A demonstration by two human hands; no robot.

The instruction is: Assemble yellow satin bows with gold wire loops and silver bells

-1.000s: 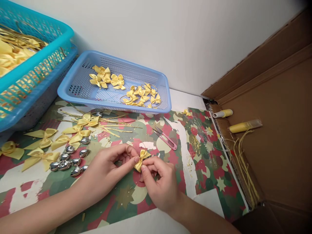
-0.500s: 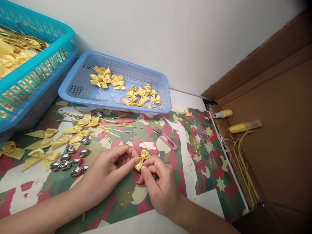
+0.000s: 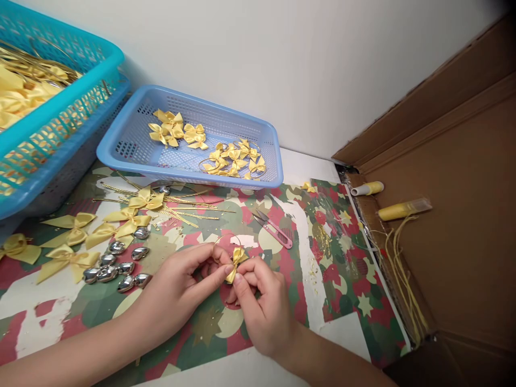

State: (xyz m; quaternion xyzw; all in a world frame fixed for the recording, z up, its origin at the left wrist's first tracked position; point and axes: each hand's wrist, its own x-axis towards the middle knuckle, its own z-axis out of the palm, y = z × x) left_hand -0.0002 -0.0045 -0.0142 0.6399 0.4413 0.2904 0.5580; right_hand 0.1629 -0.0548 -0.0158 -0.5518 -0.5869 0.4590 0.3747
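Note:
A small yellow ribbon bow (image 3: 238,256) is pinched between my two hands above the patterned table cover. My left hand (image 3: 201,273) is closed, its thumb and forefinger on the bow's left side. On the other side, my right hand (image 3: 262,298) grips the lower right part of the bow with thumb and fingertips. A thin gold cord loop (image 3: 229,235) rises behind the bow. Fingers hide part of the bow and the cord's ends. Left of my hands lie several silver heart-shaped beads (image 3: 108,273) and larger yellow bows (image 3: 68,259).
A blue basket (image 3: 189,171) holding small bows stands at the back. At far left is a teal basket (image 3: 100,64) full of bows and cords. Gold cords (image 3: 193,207) and pink thread snips (image 3: 278,232) lie beyond my hands. Cardboard (image 3: 463,242) borders the right.
The bow has turned slightly more upright between my fingers, and the gold cord loop shows more clearly behind it. Both hands stay almost in the same place.

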